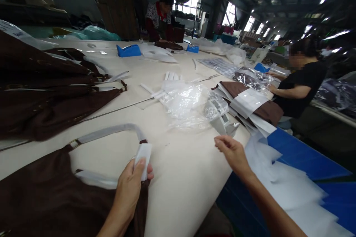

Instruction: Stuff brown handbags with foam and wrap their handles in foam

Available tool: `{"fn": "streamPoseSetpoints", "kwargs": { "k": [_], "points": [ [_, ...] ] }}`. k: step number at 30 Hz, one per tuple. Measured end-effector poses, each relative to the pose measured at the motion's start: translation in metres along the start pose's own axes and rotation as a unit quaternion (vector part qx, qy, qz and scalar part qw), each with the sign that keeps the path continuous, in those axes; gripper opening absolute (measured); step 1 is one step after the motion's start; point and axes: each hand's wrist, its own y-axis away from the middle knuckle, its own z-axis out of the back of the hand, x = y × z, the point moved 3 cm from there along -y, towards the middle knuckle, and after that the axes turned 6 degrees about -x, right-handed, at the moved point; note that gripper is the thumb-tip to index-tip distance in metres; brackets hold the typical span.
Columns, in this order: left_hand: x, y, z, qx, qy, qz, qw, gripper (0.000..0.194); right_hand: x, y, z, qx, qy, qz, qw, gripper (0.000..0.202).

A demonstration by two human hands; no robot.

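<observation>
My left hand (pixel 132 177) grips a white foam strip (pixel 144 157) wrapped around the strap of a brown bag (pixel 55 189) lying at the lower left. Part of the bag's looped strap (pixel 111 132) has a pale wrapping. My right hand (pixel 229 152) is raised over the table's right edge, its thumb and fingertips pressed together; whatever they may hold is too small to make out. Just beyond it lies a grey and white tape dispenser (pixel 221 120) beside crumpled clear plastic (pixel 186 100).
Brown bags are piled on the table (pixel 178 163) at left (pixel 41 89). A wrapped brown bundle (pixel 250 102) and white sheets (pixel 278 170) lie at right. Blue dispensers (pixel 128 50) stand farther back. One person (pixel 160 18) works across the table, another (pixel 300 77) at right.
</observation>
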Motion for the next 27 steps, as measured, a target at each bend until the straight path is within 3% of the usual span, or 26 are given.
{"fn": "streamPoseSetpoints", "kwargs": {
  "k": [3,6,10,15,21,27],
  "points": [
    [-0.002,0.0,-0.001,0.014,-0.008,-0.005,1.0,0.047,-0.007,-0.041,0.053,-0.117,0.079,0.011,0.99,0.032],
    [-0.002,0.0,-0.001,0.028,-0.021,-0.018,0.999,0.046,-0.01,-0.077,0.076,-0.119,0.126,-0.003,0.985,0.03],
    [-0.001,-0.002,-0.001,0.034,-0.04,-0.032,0.998,0.047,-0.014,-0.105,0.072,-0.036,0.116,-0.056,0.991,0.031],
    [-0.001,-0.002,-0.001,0.041,-0.038,-0.034,0.998,0.052,-0.013,-0.11,0.06,0.013,0.076,-0.115,0.99,0.034],
    [-0.004,0.001,0.0,0.046,-0.023,-0.03,0.998,0.052,-0.006,-0.107,0.058,0.001,0.011,-0.128,0.992,0.036],
    [-0.008,0.003,0.001,0.037,-0.014,-0.016,0.999,0.051,-0.004,-0.087,0.086,-0.056,-0.035,-0.108,0.992,0.039]
  ]
}}
